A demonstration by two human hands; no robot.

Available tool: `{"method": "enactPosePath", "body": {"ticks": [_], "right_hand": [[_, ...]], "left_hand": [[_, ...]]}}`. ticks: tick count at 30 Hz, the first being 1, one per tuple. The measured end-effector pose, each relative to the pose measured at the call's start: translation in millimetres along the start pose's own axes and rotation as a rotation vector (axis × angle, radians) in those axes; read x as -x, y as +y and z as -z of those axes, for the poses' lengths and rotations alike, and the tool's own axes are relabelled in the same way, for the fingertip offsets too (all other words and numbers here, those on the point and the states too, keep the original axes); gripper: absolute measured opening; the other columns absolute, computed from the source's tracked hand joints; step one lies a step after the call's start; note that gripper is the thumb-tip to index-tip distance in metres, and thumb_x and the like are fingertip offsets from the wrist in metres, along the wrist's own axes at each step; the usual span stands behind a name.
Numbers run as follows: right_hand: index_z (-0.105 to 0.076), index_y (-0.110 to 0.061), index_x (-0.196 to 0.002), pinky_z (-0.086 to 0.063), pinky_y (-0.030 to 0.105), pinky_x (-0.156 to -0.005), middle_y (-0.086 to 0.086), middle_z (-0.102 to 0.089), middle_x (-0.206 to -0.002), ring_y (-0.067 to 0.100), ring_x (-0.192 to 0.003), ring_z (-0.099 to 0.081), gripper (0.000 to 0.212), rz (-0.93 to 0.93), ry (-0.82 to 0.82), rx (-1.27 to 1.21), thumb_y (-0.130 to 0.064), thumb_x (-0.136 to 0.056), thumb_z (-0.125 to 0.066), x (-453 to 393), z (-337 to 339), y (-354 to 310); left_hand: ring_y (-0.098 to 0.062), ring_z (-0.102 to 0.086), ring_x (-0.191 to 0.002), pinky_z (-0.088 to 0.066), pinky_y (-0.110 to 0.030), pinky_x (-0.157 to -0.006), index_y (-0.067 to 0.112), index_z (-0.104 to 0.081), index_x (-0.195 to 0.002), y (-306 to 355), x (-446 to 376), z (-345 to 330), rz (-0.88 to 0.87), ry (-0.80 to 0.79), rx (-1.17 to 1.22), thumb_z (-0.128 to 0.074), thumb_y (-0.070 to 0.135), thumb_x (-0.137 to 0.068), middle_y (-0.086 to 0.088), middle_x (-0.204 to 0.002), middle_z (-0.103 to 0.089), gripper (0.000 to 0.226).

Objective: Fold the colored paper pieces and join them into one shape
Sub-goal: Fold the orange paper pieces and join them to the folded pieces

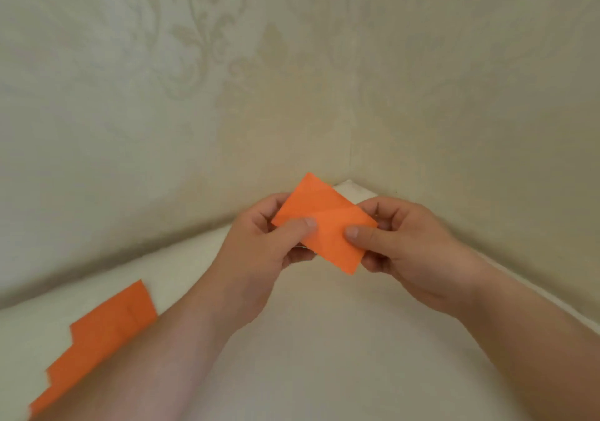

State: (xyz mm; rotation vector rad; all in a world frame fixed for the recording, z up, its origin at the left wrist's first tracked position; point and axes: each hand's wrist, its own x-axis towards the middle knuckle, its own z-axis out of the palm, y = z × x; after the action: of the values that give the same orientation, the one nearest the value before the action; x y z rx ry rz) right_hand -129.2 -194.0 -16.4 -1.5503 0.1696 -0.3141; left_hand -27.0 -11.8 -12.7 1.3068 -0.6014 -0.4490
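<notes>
Two hands, left hand [259, 251] and right hand [409, 251], pinch one folded orange paper [324, 219].

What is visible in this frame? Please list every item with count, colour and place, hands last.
folded paper piece: one, orange, held up in the air at centre, creases showing.
paper pieces on the table: several, exact count unclear, orange, overlapping in a stepped row at lower left.
table: one, off-white, set into the corner.
wallpapered walls: two, pale beige with a floral pattern, meeting behind the table.
left hand: pinches the held piece's left side.
right hand: pinches its right side.
</notes>
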Motion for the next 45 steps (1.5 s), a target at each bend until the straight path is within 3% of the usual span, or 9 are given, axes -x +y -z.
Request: {"method": "enactPosePath", "body": {"ticks": [6,11,17,22,28,32,36,41,45], "right_hand": [[-0.069,-0.018,-0.099,-0.048,0.026,-0.058,0.008,-0.065,-0.072,0.018,-0.060,-0.052,0.008,0.063,0.070,-0.064,-0.012,-0.094,-0.069,2,-5,-4],[-0.066,-0.031,-0.114,-0.050,0.041,-0.070,0.005,-0.065,-0.073,0.022,-0.061,-0.056,0.030,0.198,0.170,0.051,-0.005,-0.102,-0.057,0,6,-4],[-0.068,-0.053,-0.119,-0.051,0.040,-0.073,-0.008,-0.063,-0.100,0.016,-0.076,-0.061,0.074,0.336,-0.049,0.346,0.015,-0.091,-0.061,8,-1,0],[-0.076,-0.040,-0.107,-0.058,0.049,-0.093,-0.002,-0.074,-0.111,0.029,-0.101,-0.070,0.048,0.335,-0.034,0.317,0.005,-0.091,-0.070,8,-6,4],[-0.080,-0.025,-0.095,-0.057,0.033,-0.086,0.002,-0.077,-0.099,0.023,-0.094,-0.072,0.014,0.336,-0.057,0.146,-0.022,-0.081,-0.078,8,-5,-1],[-0.082,-0.023,-0.091,-0.055,0.032,-0.084,0.004,-0.077,-0.097,0.023,-0.094,-0.071,0.019,0.359,-0.097,0.130,-0.035,-0.076,-0.081,8,-3,-1],[-0.082,-0.023,-0.088,-0.056,0.032,-0.084,0.008,-0.076,-0.100,0.027,-0.096,-0.072,0.039,0.332,-0.116,0.097,-0.055,-0.065,-0.089,6,-1,2],[-0.079,-0.011,-0.082,-0.055,0.029,-0.083,0.009,-0.077,-0.097,0.022,-0.092,-0.072,0.024,0.313,-0.152,0.083,-0.031,-0.073,-0.087,8,-1,-3],[-0.075,-0.006,-0.075,-0.056,0.039,-0.083,0.016,-0.077,-0.093,0.032,-0.090,-0.072,0.013,0.258,-0.126,0.135,-0.016,-0.076,-0.083,10,-1,-6]], "left_hand": [[-0.032,-0.073,-0.104,-0.062,-0.045,-0.087,0.008,-0.073,-0.110,-2,7,-12,0.016,0.094,0.089,-0.065,0.013,-0.098,-0.017,-0.110,-0.076,0.015],[-0.024,-0.075,-0.093,-0.062,-0.033,-0.073,0.006,-0.072,-0.105,4,3,-10,0.006,0.232,0.137,-0.065,0.009,-0.097,-0.013,-0.101,-0.077,0.012],[-0.031,-0.075,-0.100,-0.062,-0.036,-0.075,0.004,-0.070,-0.110,6,3,-9,0.015,0.259,0.162,-0.064,0.010,-0.098,-0.019,-0.108,-0.076,0.015],[-0.028,-0.075,-0.099,-0.063,-0.041,-0.085,0.005,-0.068,-0.120,7,8,-13,0.101,0.084,0.224,-0.058,0.019,-0.102,-0.018,-0.113,-0.076,0.025],[-0.024,-0.075,-0.098,-0.063,-0.036,-0.083,0.010,-0.070,-0.117,5,10,-15,0.174,0.037,0.255,-0.057,0.022,-0.102,-0.013,-0.112,-0.077,0.023],[-0.026,-0.073,-0.099,-0.059,-0.042,-0.093,0.009,-0.070,-0.116,2,8,-12,0.119,0.081,0.167,-0.063,0.007,-0.097,-0.017,-0.111,-0.076,0.020],[-0.023,-0.071,-0.078,-0.056,-0.035,-0.072,0.016,-0.068,-0.114,3,7,-11,0.024,0.178,0.081,-0.069,-0.002,-0.091,-0.014,-0.086,-0.073,0.029],[-0.018,-0.060,-0.074,-0.050,-0.033,-0.074,0.036,-0.066,-0.121,1,9,-11,-0.078,0.080,-0.066,-0.067,0.000,-0.084,-0.002,-0.075,-0.066,0.052],[-0.019,-0.057,-0.078,-0.051,-0.032,-0.072,0.047,-0.068,-0.117,3,14,-11,-0.140,-0.017,-0.238,-0.058,0.002,-0.083,-0.011,-0.086,-0.061,0.057]]}}
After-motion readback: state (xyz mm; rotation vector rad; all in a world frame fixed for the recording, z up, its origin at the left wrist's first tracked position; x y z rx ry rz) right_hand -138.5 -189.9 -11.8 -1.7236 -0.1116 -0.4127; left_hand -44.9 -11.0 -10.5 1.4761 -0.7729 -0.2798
